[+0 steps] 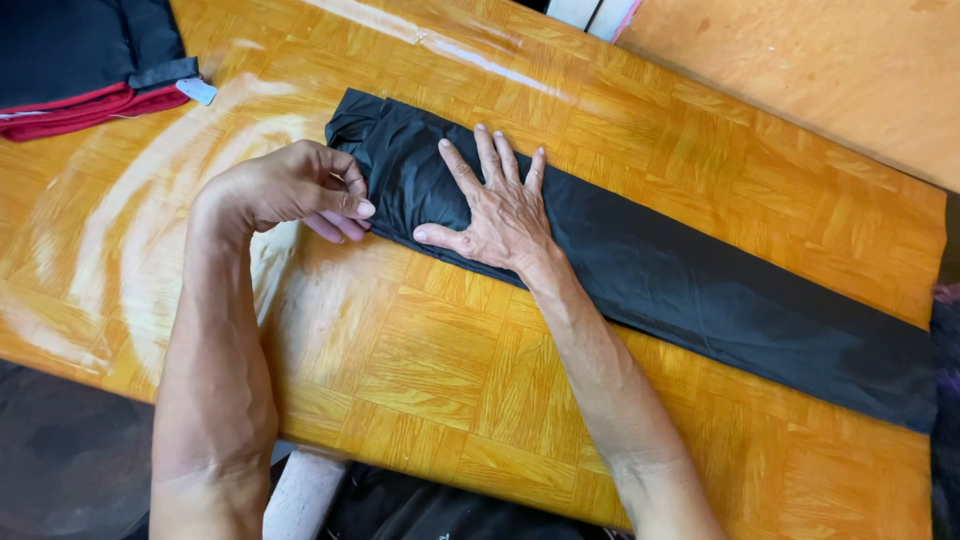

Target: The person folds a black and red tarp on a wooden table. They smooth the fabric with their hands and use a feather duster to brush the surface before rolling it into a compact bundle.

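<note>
Lying under flat right hand (500,215): black garment (650,270); left hand (290,185) seemingly pinching edge.

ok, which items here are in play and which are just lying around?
In play:
black folded garment, pressed flat by right hand
left hand, fingers pinching its near edge

Lying about:
dark and red clothes pile, far left corner
wooden table

Folded cloth (640,255) on table (420,370), clothes pile (80,60) behind-left.

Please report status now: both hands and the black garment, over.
Left hand pinching near edge of folded black garment. Right hand flat, fingers spread, pressing it on the wooden table. Folded red-and-black clothes at far corner, apart.
</note>
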